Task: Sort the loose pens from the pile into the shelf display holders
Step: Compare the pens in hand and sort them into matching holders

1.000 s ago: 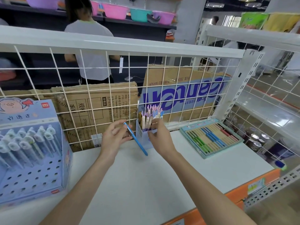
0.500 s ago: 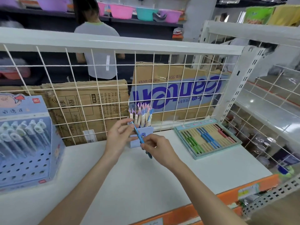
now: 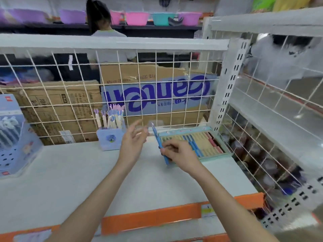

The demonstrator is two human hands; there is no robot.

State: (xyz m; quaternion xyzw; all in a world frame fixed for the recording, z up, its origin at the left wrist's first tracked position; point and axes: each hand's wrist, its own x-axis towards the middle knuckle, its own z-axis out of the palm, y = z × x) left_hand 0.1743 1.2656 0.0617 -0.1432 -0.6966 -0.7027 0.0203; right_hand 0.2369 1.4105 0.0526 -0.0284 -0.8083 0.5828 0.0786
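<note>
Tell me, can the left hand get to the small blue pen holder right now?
Probably yes: the left hand is open, holds nothing, and hovers just right of the pen holder, with nothing between them.

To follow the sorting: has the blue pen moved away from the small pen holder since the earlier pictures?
Yes. The blue pen, gripped by the right hand, went rightward from the small pen holder toward the flat tray.
</note>
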